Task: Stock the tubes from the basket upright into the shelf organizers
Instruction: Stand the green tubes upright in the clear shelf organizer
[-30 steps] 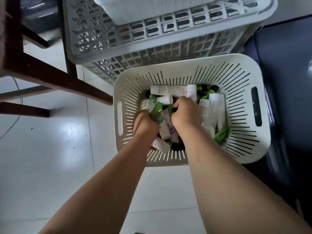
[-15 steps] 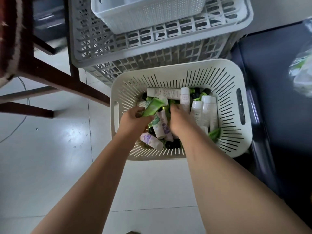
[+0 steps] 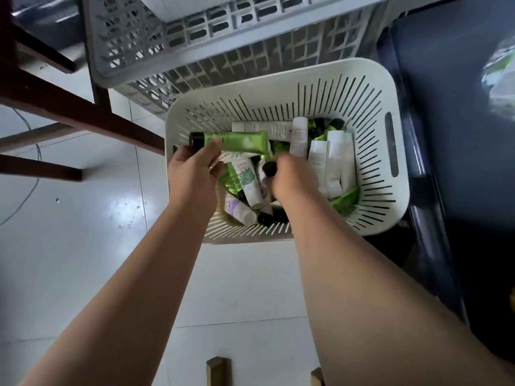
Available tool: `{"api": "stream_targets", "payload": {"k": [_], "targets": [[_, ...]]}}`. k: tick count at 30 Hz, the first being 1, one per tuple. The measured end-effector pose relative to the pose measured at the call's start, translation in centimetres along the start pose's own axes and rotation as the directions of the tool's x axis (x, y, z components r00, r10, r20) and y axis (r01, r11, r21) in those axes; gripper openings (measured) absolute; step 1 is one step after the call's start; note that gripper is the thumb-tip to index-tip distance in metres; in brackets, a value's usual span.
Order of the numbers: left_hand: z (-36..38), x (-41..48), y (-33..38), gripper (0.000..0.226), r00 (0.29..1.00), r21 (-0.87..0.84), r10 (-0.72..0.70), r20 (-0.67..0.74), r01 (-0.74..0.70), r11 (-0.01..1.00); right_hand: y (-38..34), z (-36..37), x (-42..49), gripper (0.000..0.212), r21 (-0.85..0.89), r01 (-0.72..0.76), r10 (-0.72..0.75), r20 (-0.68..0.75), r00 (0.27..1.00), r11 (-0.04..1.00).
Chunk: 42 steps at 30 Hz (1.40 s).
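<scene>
The left forearm (image 3: 145, 274) and right forearm (image 3: 362, 288) are bare along all that shows. The left hand (image 3: 192, 176) and right hand (image 3: 294, 178) are bare too.

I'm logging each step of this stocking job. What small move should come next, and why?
Probably lift both hands clear of the basket: the left hand grips a green tube lying level above the pile, and the right hand seems to grip a black-capped tube, so both look ready to go.

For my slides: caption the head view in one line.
Left hand holds a green black-capped tube over the slotted white plastic basket; right hand grips a second black-capped tube.
</scene>
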<state>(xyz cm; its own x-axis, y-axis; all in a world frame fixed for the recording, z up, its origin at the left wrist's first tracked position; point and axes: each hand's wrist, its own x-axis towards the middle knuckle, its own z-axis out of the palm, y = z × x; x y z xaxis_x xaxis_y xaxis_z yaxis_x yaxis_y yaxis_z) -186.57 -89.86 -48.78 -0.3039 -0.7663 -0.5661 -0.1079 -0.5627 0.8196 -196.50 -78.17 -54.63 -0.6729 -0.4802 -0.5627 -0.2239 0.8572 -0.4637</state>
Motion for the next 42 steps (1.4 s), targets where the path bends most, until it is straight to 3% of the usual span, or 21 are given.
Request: {"api": "stream_targets", "payload": {"k": [4, 7, 9, 11, 13, 15, 17, 21, 25, 28, 32, 34, 39, 42], "targets": [[0.6, -0.2, 0.1, 0.028, 0.998, -0.119, -0.047, 0.041, 0.051, 0.992, 1.5, -3.2, 0.6, 0.015, 0.284, -0.060, 0.109, -0.161, 0.981, 0.957], [1.2, -1.4, 0.3, 0.013, 0.981, -0.169, -0.146, 0.126, 0.166, 0.971, 2.0, -7.3, -0.1, 0.022, 0.596, -0.085, 0.232, -0.175, 0.957, 0.799], [1.7, -2.8, 0.6, 0.010, 0.955, -0.187, -0.225, 0.192, 0.260, 0.947, 2.4, -9.4, -0.7, 0.027, 0.785, -0.101, 0.333, -0.139, 0.933, 0.611], [2.0, -4.1, 1.0, 0.014, 0.926, -0.204, -0.275, 0.257, 0.330, 0.922, 2.4, -11.2, -1.8, 0.030, 0.932, -0.106, 0.361, -0.028, 0.932, 0.346], [2.2, -5.3, 1.2, 0.013, 0.907, -0.223, -0.290, 0.305, 0.364, 0.904, 2.2, -12.9, -3.3, 0.032, 0.988, -0.149, 0.318, 0.130, 0.939, 0.038], [2.4, -6.3, 1.7, 0.011, 0.890, -0.215, -0.280, 0.359, 0.371, 0.903, 1.8, -14.0, -4.6, 0.030, 0.968, -0.199, 0.241, 0.231, 0.943, -0.149], [2.7, -7.1, 2.3, 0.013, 0.874, -0.152, -0.238, 0.425, 0.328, 0.932, 1.5, -14.3, -6.0, 0.023, 0.952, -0.275, 0.164, 0.295, 0.941, -0.135], [3.4, -8.5, 3.6, 0.019, 0.874, -0.061, -0.164, 0.458, 0.214, 0.975, 1.0, -14.0, -9.1, 0.025, 0.924, -0.378, 0.025, 0.377, 0.926, 0.061], [4.0, -10.6, 5.6, 0.016, 0.875, -0.064, -0.087, 0.476, 0.132, 0.989, 0.2, -15.1, -12.0, 0.021, 0.932, -0.315, -0.058, 0.329, 0.942, 0.177], [5.4, -13.2, 8.2, 0.014, 0.869, -0.086, -0.014, 0.494, 0.064, 0.994, -0.7, -17.7, -14.1, 0.014, 0.980, -0.171, -0.045, 0.177, 0.983, 0.102], [8.2, -17.8, 12.2, 0.014, 0.828, -0.121, 0.054, 0.558, 0.017, 0.993, -2.0, -21.5, -17.7, 0.013, 0.983, 0.099, -0.030, -0.105, 0.994, -0.157], [9.4, -20.2, 13.9, 0.014, 0.771, -0.119, 0.090, 0.630, -0.018, 0.993, -2.5, -23.2, -20.1, 0.021, 0.964, 0.214, -0.039, -0.222, 0.974, -0.156], [12.5, -27.0, 16.1, 0.024, 0.589, -0.102, 0.180, 0.788, -0.163, 0.981, -1.3, -27.7, -27.6, 0.033, 0.830, 0.495, 0.088, -0.530, 0.843, 0.259], [14.6, -32.1, 16.3, 0.025, 0.436, -0.130, 0.211, 0.875, -0.208, 0.969, 0.5, -30.6, -33.3, 0.025, 0.746, 0.576, 0.169, -0.649, 0.742, 0.333]]}}
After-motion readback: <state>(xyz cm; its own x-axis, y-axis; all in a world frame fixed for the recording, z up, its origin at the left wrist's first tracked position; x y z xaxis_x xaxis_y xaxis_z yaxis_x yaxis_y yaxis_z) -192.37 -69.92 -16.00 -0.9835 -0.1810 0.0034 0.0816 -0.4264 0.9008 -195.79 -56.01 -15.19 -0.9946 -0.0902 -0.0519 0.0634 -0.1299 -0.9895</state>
